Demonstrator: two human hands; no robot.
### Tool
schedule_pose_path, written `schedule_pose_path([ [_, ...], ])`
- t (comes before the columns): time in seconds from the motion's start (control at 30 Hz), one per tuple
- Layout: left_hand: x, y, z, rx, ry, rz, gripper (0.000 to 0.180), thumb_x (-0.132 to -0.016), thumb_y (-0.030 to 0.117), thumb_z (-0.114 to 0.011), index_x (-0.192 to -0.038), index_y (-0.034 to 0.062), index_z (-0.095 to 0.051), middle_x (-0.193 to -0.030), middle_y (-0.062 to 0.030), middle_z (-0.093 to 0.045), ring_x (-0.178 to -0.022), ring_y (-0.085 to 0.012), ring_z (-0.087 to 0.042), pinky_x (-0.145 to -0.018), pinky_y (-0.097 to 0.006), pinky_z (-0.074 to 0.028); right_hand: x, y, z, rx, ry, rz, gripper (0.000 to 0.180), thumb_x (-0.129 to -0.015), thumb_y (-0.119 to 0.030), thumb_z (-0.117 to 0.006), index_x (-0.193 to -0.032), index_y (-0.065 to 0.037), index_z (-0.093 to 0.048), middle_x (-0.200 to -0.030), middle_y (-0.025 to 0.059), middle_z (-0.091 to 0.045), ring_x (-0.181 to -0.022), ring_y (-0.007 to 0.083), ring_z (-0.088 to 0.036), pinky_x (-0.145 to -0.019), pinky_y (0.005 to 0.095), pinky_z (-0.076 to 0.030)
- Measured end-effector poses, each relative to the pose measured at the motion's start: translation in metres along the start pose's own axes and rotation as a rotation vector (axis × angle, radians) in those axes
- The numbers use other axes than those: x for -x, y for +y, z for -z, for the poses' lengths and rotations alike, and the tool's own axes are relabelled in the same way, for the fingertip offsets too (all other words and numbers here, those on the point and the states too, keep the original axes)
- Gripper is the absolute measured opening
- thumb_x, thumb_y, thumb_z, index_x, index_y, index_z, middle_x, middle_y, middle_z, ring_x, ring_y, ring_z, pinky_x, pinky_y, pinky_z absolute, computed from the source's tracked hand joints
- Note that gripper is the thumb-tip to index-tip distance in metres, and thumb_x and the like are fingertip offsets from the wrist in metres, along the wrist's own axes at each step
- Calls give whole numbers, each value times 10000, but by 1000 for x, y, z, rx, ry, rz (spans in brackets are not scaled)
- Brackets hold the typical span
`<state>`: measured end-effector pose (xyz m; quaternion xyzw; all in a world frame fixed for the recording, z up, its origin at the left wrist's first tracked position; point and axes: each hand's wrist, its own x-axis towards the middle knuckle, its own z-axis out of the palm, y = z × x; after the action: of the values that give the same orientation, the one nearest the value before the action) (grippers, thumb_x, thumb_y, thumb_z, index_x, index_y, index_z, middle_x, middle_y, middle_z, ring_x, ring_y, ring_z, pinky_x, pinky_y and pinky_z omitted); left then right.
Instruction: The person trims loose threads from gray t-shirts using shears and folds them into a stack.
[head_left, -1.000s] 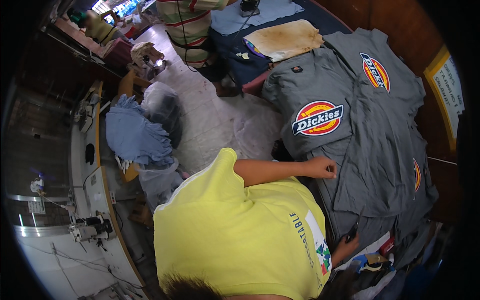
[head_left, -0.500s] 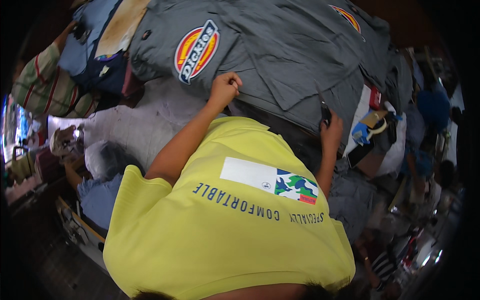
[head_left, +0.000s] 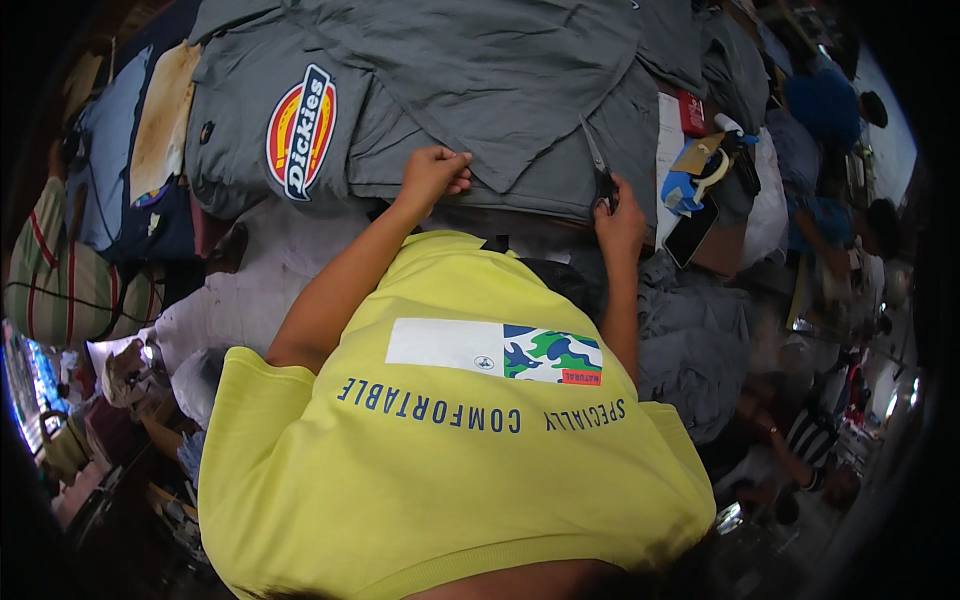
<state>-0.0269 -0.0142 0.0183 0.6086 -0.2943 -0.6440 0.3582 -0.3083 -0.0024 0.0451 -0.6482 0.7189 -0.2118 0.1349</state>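
A stack of grey garments (head_left: 430,75) with an oval red and yellow patch (head_left: 301,132) spreads out ahead of me. Close to the front edge of the cloth, my left hand (head_left: 432,180) has its fingers curled and the thumb and forefinger pressed together. Anything in that pinch is too small to make out. My right hand (head_left: 621,218) grips the handles of dark-handled scissors (head_left: 597,158). The blades point away from me over the grey cloth, right of a pointed flap (head_left: 507,180).
On the right side lie a red box (head_left: 691,113), a roll of tape (head_left: 712,176), a dark phone (head_left: 690,233) and papers. Folded blue and tan cloth (head_left: 163,115) sits at the left, beside a person in a striped shirt (head_left: 75,265). Grey cloth (head_left: 690,340) hangs lower right.
The whole view has shifted, so the garments appear farther left. My left hand has moved rightward along the cloth, away from the patch. The scissors stay in my right hand.
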Motion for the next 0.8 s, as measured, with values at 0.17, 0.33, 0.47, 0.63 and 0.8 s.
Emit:
schedule_pose_path([
  [0.17, 2, 5, -11, 443, -58, -90, 224, -801, 213, -617, -819, 16, -514, -771, -57, -571, -745, -138, -585, -690, -277, -490, 4, 12, -6, -386, -72, -126, 458, -692, -97, -693, -1115, -76, -519, -773, 94, -577, -644, 164, -601, -578, 290, -459],
  [0.33, 5, -5, -37, 342, -52, 104, 255, -764, 136, -653, -899, -17, -501, -830, -59, -565, -777, -153, -572, -719, -275, -473, 7, -17, -9, -848, -212, -114, 456, -760, 44, -594, -1187, -35, -453, -748, 61, -566, -682, 110, -595, -599, 218, -457],
  [0.47, 0, -3, -36, -86, -146, -127, 280, -727, 68, -669, -937, -16, -503, -866, -90, -571, -760, -177, -583, -737, -317, -487, 11, -29, -5, -939, -330, -66, 491, -762, 100, -528, -1224, -44, -443, -833, 88, -591, -770, 134, -608, -702, 219, -461],
  [0.63, 12, 7, -34, 344, -189, -100, 296, -737, -7, -625, -994, -22, -479, -892, -90, -582, -790, -160, -595, -746, -272, -500, 24, -27, -4, -724, -362, 81, 490, -716, 13, -646, -1176, -56, -490, -815, 29, -566, -769, 75, -549, -684, 190, -422],
  [0.8, 20, 13, -33, 383, -199, -109, 246, -754, -30, -602, -964, 6, -480, -874, -62, -581, -790, -135, -594, -751, -260, -514, 34, -25, 7, -484, -473, -5, 639, -550, -198, -809, -1114, -101, -525, -791, 41, -575, -667, 117, -522, -637, 246, -441],
])
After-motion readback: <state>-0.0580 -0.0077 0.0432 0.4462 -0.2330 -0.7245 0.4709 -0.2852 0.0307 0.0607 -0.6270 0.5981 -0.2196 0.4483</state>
